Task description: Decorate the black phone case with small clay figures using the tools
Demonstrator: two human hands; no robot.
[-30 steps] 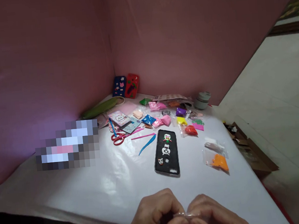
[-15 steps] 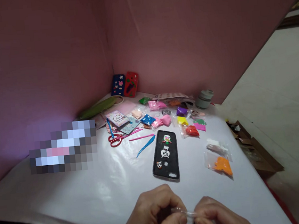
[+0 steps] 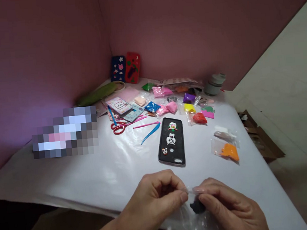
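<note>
A clear plastic bag [image 3: 198, 227] with a lump of black clay [image 3: 197, 206] in it hangs at the table's near edge. My left hand [image 3: 160, 196] pinches the bag's top edge between thumb and fingers. On the other side of the same edge, my right hand [image 3: 228, 203] grips it, its thumb beside the clay. Beyond my hands lies a black phone case [image 3: 170, 154] with small white, green and brown figures on it. To its left are a blue curved modelling tool [image 3: 151, 132] and a pink stick tool [image 3: 145, 125].
Red-handled scissors [image 3: 119, 128] lie left of the tools. Bags of coloured clay, among them orange [image 3: 230, 152], red [image 3: 199, 118] and blue [image 3: 152, 107], spread across the back and right. Two decorated cases, blue [image 3: 118, 68] and red [image 3: 132, 67], lean at the wall. A grey jar [image 3: 214, 85] stands behind.
The view has tilted down, so the table's things sit higher in the picture. Both hands still pinch the bag, and more of it and the black clay now shows.
</note>
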